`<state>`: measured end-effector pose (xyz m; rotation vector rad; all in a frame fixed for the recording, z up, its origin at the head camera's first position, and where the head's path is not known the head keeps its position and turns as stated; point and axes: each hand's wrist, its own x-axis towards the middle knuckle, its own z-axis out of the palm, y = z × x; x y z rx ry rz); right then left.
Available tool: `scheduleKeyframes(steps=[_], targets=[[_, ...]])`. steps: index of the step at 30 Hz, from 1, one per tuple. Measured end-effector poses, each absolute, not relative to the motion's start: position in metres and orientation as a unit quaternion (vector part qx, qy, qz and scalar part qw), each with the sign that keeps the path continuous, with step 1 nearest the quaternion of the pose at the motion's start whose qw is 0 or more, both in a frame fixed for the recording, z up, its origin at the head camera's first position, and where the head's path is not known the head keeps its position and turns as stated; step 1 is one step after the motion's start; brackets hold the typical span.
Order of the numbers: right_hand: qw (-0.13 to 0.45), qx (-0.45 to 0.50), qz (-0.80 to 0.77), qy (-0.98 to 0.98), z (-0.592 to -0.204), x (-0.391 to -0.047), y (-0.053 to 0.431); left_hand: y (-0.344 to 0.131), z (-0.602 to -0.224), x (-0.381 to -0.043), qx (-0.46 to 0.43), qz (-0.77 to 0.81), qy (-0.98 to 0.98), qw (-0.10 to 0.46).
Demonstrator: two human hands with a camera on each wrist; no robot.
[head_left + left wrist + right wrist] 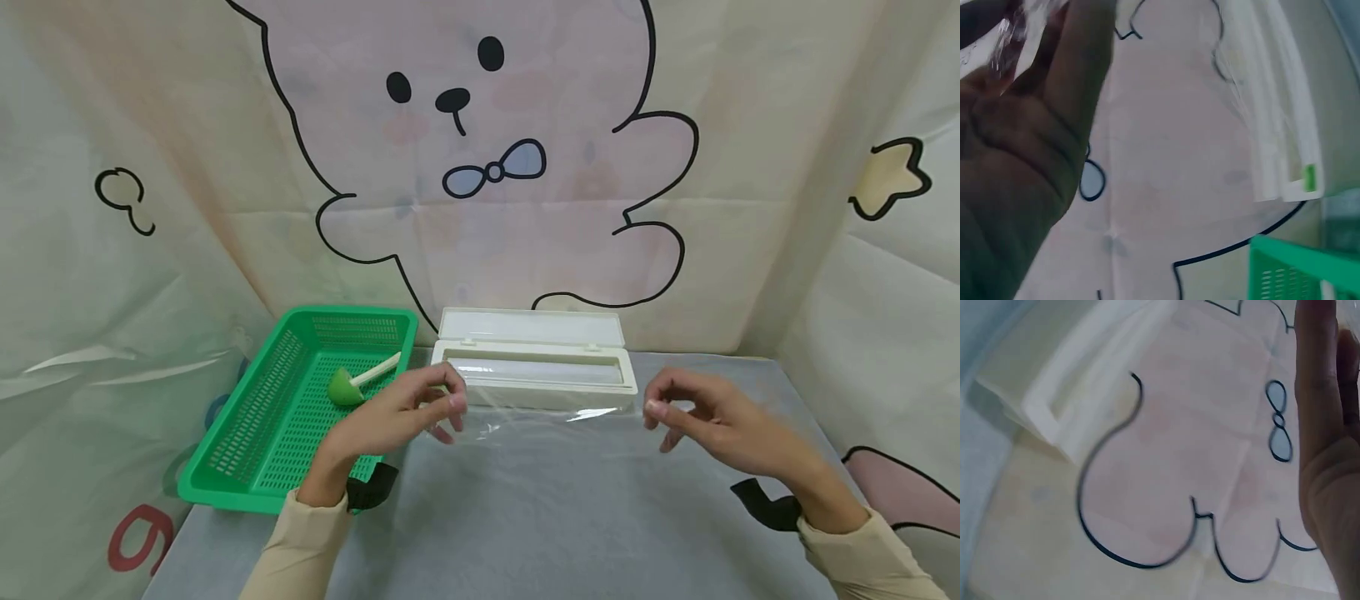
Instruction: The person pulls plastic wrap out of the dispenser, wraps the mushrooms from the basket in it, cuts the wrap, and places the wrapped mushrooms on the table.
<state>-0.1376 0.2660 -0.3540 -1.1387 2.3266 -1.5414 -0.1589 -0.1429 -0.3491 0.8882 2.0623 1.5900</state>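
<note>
A sheet of clear plastic wrap [592, 413] stretches between my two hands, in front of a white wrap dispenser box [540, 395]. Its lid [532, 327] is raised at the back, and a pale roll [532, 370] shows in the slot. My left hand [401, 410] pinches the wrap's left end between thumb and fingers; crinkled film shows at those fingers in the left wrist view. At the right end, my right hand [712, 421] pinches the film with thumb and forefinger. Only part of that hand appears in the right wrist view.
A green plastic basket [225, 498] stands at the left, partly behind my left forearm. Inside lies a small green ladle [345, 388] with a pale handle. A grey cloth [570, 517] covers the table. Printed curtains [480, 242] hang behind and on both sides.
</note>
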Motion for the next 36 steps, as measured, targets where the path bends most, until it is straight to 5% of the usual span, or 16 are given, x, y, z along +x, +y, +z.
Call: scheduleKeyframes(steps=[6,11,26,33,36], targets=[[0.232,-0.342,-0.54,0.733,-0.408,-0.125,0.264,-0.138,-0.389,-0.146,0.328,0.484,0.744,0.324],[0.274,-0.364,-0.494,0.74,-0.455,-0.114,0.258,-0.132,-0.418,-0.135,0.375,0.398,0.753,0.365],[0.066,-0.415,-0.335,0.843,-0.519,-0.081,0.241,-0.119,-0.471,-0.123,0.314,0.332,0.802,0.385],[0.079,-0.321,-0.272,0.904,-0.523,-0.075,0.229,-0.118,-0.476,-0.124,0.307,0.341,0.843,0.28],[0.04,-0.321,-0.25,0.913,-0.524,-0.073,0.227,-0.117,-0.48,-0.121,0.304,0.306,0.871,0.234]])
